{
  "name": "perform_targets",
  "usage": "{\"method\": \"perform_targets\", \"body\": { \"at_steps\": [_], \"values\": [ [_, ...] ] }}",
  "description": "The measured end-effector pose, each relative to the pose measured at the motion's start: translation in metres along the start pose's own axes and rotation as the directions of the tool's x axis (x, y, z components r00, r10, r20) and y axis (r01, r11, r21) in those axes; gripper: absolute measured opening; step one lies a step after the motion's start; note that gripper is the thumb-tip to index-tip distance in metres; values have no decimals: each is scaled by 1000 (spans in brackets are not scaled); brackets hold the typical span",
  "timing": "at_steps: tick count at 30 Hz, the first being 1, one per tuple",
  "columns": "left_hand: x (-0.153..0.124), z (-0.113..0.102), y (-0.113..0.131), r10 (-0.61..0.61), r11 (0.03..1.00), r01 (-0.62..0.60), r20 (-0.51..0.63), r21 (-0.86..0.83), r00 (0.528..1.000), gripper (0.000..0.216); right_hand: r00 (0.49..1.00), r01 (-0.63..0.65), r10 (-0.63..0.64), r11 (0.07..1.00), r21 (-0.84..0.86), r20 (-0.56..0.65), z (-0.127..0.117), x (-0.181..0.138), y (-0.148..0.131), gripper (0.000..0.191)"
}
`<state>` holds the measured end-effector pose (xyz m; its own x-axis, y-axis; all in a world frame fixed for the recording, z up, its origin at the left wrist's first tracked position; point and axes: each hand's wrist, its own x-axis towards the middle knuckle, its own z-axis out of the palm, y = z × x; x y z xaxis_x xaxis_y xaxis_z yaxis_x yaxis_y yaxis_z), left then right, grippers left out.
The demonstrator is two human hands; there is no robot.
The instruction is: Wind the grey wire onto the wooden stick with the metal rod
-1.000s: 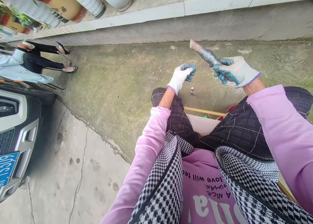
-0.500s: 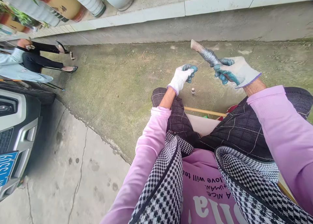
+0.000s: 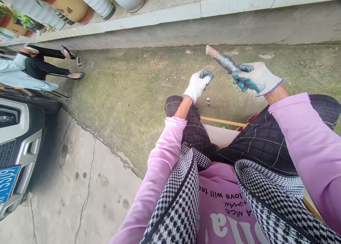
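Note:
Both my hands wear white gloves with blue-green fingers. My right hand [image 3: 254,77] grips a wooden stick wound with grey thread [image 3: 223,60], its tip pointing up and left. My left hand [image 3: 198,85] is held a short way to the left, fingers pinched on a thin strand of thread that runs to the spool. A small bottle-like object [image 3: 208,101] stands on the concrete ground below my hands. My knees in dark checked trousers [image 3: 269,137] lie under my forearms.
A bamboo pole [image 3: 222,122] and a pale board [image 3: 220,135] lie between my legs. Another person [image 3: 29,68] sits at the far left. A car's front [image 3: 14,144] stands at the left edge. Large ceramic pots [image 3: 87,2] line a raised ledge behind.
The stick's tip has shifted slightly left and down. My left hand stays pinched on the strand. The person at the left has moved their feet a little.

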<state>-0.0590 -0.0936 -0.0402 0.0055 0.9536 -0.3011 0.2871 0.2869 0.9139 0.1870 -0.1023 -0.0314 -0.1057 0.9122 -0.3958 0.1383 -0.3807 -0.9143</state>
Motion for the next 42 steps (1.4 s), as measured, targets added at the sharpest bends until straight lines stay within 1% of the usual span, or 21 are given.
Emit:
{"method": "perform_targets", "body": {
  "at_steps": [3, 8, 11, 15, 17, 20, 24, 29, 34, 38, 42],
  "values": [
    [2, -1, -1, 3, 999, -3, -2, 32, 1000, 27, 1000, -12, 12, 1000, 2, -18, 3, -4, -5, 11],
    [3, -2, -5, 22, 998, -23, 13, 51, 1000, 25, 999, -22, 22, 1000, -3, -24, 5, -8, -10, 13],
    [3, -2, -6, 33, 998, -33, 11, 60, 999, 24, 1000, -24, 23, 1000, -11, -10, 5, -7, -10, 13],
    [1, -1, -5, 17, 998, -18, 11, 62, 1000, 21, 1000, -26, 26, 1000, -13, -6, 4, -6, -8, 11],
    [0, 0, -4, 4, 999, -5, 20, 47, 1000, 19, 1000, -24, 24, 1000, -7, -7, 3, -5, -7, 10],
    [-1, 2, -3, -9, 1000, 8, 47, 28, 999, 21, 1000, -12, 12, 1000, -14, -10, 2, -4, -6, 10],
    [0, 3, -5, -5, 999, 2, 62, 37, 998, 21, 1000, -12, 12, 1000, -9, -9, 2, -3, -5, 12],
    [0, 3, -6, -5, 999, 3, 44, 43, 999, 19, 999, -27, 27, 1000, 5, -23, 4, -6, -9, 16],
    [-2, 5, -1, -38, 999, 37, 2, 37, 999, 15, 1000, -28, 28, 1000, 9, -9, 4, -7, -9, 22],
    [-2, 6, -1, -42, 998, 41, 7, 50, 999, 10, 1000, -23, 23, 1000, 3, -11, 3, -7, -8, 22],
    [3, 7, -7, -40, 996, 39, 14, 82, 999, 9, 1000, -24, 24, 1000, -2, -10, 4, -7, -9, 24]
  ]
}}
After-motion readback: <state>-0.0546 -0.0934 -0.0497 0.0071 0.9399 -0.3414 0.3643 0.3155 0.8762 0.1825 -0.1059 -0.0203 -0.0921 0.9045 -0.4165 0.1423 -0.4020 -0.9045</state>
